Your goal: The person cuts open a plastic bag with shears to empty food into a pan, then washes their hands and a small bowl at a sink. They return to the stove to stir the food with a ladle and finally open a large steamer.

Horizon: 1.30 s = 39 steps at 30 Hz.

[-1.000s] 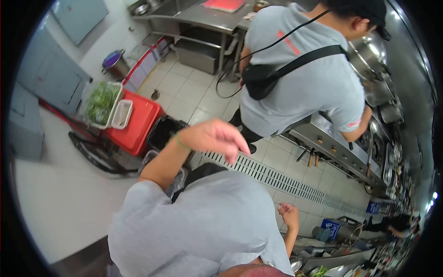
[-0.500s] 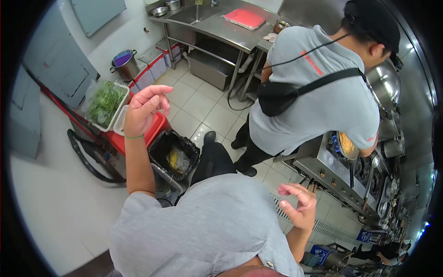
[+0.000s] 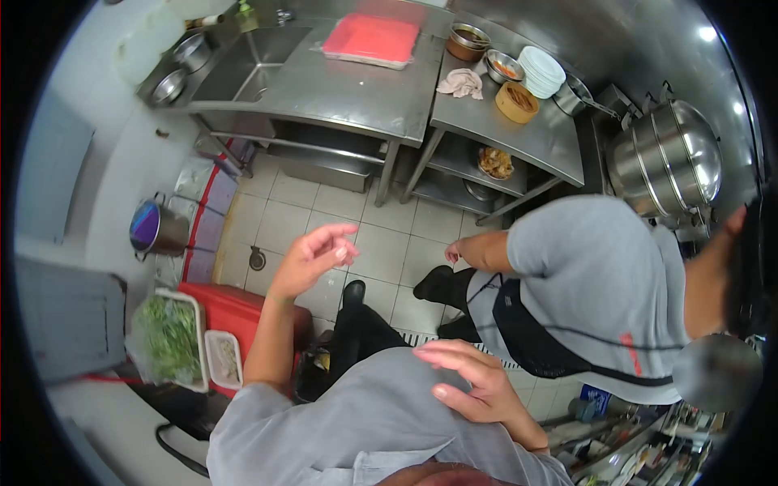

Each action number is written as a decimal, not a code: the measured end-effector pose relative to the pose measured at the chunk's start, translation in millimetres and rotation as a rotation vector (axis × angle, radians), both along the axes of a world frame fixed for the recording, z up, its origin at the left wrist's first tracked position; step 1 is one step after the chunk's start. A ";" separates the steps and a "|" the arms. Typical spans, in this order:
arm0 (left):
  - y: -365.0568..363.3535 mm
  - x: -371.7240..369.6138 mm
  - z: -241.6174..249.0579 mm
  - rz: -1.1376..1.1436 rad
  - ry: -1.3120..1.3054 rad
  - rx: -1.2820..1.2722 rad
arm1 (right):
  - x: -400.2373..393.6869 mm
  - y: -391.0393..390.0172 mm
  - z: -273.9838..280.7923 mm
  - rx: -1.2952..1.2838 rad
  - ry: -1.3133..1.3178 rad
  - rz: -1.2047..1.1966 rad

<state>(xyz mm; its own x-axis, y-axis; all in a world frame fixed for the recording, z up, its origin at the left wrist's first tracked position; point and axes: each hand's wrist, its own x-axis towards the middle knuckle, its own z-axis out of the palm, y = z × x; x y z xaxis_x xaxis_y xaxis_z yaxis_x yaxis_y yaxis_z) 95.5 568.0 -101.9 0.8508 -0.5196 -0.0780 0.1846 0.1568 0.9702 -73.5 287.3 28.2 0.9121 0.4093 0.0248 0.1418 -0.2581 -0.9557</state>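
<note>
My left hand hangs in the air over the tiled floor, fingers loosely bent and apart, with nothing in it. It is nearest to a red box, without touching it. In front of my grey shirt, my right hand is also raised, thumb and fingers spread and holding nothing. On the red box stand a white basket of leafy greens in a plastic bag and a smaller white container with something pale inside. Beside it, a black-lined bin is partly hidden by my arm and leg.
A co-worker in grey stands close on my right. Ahead are a steel sink table with a pink-covered tray and a side table with bowls, stacked plates and a cloth. A large steamer stands far right.
My view has turned toward the side table, which now shows fully. My right hand has moved inward across my body. The co-worker now appears lower, closer to my right, one arm hanging down.
</note>
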 end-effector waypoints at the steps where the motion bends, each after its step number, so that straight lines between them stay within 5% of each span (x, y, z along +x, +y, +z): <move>1: 10.2 15.0 -3.6 -0.013 0.035 0.027 | 24.8 9.6 -1.9 -0.007 0.003 -0.015; 8: 43.6 102.6 -5.0 -0.131 0.131 0.158 | 113.6 34.1 -29.4 -0.012 0.094 -0.314; 19: -44.9 189.0 25.9 -0.461 0.009 0.259 | 221.6 -34.0 -84.2 -0.139 -0.003 -0.598; 31: -45.8 323.7 20.3 -0.172 0.057 0.248 | 390.4 -116.1 -111.3 -0.102 0.118 -0.695; 37: -42.1 408.4 17.9 -0.234 0.030 0.254 | 448.9 -102.6 -139.2 -0.231 0.191 -0.728; 39: -39.7 432.7 27.3 -0.236 -0.045 0.282 | 481.9 -111.2 -144.4 -0.455 0.122 -0.697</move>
